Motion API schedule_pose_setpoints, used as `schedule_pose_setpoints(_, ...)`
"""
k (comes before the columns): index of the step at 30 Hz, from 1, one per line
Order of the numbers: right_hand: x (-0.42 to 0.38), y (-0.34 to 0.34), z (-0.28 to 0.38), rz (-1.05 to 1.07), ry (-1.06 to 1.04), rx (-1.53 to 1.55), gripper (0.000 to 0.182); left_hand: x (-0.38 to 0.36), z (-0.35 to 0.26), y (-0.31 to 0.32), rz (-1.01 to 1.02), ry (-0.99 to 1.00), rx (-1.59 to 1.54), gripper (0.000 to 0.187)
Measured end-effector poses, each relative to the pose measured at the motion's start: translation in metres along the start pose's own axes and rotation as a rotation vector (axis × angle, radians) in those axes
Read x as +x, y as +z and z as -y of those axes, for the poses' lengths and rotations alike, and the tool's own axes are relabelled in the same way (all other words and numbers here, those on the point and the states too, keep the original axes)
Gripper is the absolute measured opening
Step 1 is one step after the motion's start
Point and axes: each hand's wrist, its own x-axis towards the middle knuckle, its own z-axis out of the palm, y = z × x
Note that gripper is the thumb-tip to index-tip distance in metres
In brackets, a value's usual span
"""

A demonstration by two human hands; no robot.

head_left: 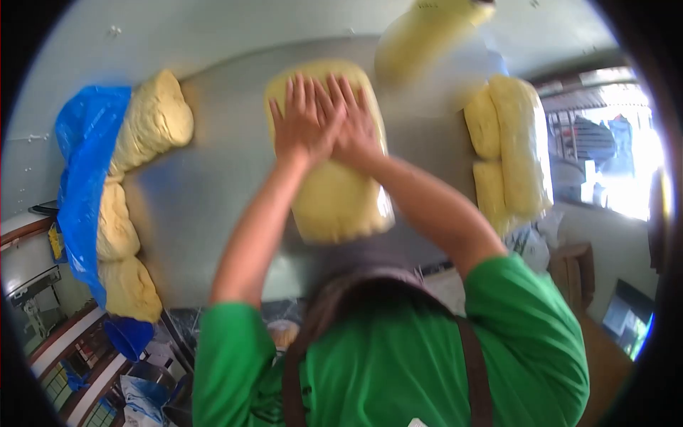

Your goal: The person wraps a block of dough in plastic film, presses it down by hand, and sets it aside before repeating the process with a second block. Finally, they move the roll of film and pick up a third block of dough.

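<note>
At mid-table, a yellow dough block (338, 203), apparently under clear film, lies lengthwise on the grey metal table (228, 149); left hand (304, 124) and right hand (354, 132) rest flat on its far half, overlapping at the thumbs; fingers of both extended, slightly spread, gripping nothing. Risks, as judged: weight on the far half alone could thin that end and leave the near end thick; fingertip load or trapped air could split the film; the smooth metal could let the block skid if the push goes forward rather than down. Left side: dough lumps (158, 117), partly under a blue sheet (89, 153), lie along the table edge; sagging could carry the nearest one over.
</note>
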Motion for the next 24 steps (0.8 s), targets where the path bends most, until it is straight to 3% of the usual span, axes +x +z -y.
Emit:
schedule_pose_setpoints(2,0.022,0.014,-0.013,-0.113,-0.022,0.025,0.071,-0.033,-0.015,-0.001,0.044,-0.004,-0.027,0.096)
schedule_pose_setpoints(4,-0.024,0.002,-0.005,0.023,-0.009,0.087,0.078,-0.027,-0.013,0.001,0.021,-0.02,-0.041,0.1)
schedule_pose_setpoints(6,-0.039,0.004,0.005,-0.029,0.081,0.037,0.081,-0.035,-0.016,0.005,-0.05,-0.006,0.003,0.098)
schedule_pose_setpoints(9,-0.023,0.015,-0.012,-0.114,-0.005,-0.021,0.074,-0.028,-0.022,0.003,-0.014,-0.017,-0.086,0.096)
schedule_pose_setpoints(10,-0.039,0.002,-0.005,0.046,0.017,-0.123,0.071,-0.037,-0.025,0.006,-0.01,-0.059,-0.018,0.09)
schedule_pose_setpoints(12,-0.071,0.016,0.002,-0.029,0.124,0.231,0.071,-0.077,-0.026,0.015,-0.072,0.018,0.051,0.089)
schedule_pose_setpoints(15,-0.052,-0.013,0.002,0.025,0.003,-0.123,0.07,-0.102,-0.038,0.015,0.04,-0.045,-0.031,0.089)
schedule_pose_setpoints(17,-0.067,0.013,0.0,0.031,-0.009,-0.08,0.068,-0.057,-0.03,-0.001,-0.019,-0.044,-0.077,0.09)
schedule_pose_setpoints(20,-0.104,0.0,0.006,0.051,-0.062,0.11,0.068,-0.123,-0.036,0.005,-0.061,0.034,-0.1,0.093)
schedule_pose_setpoints(24,-0.173,-0.039,0.029,0.19,-0.236,0.098,0.068,-0.201,-0.057,-0.005,-0.024,0.072,-0.16,0.097)
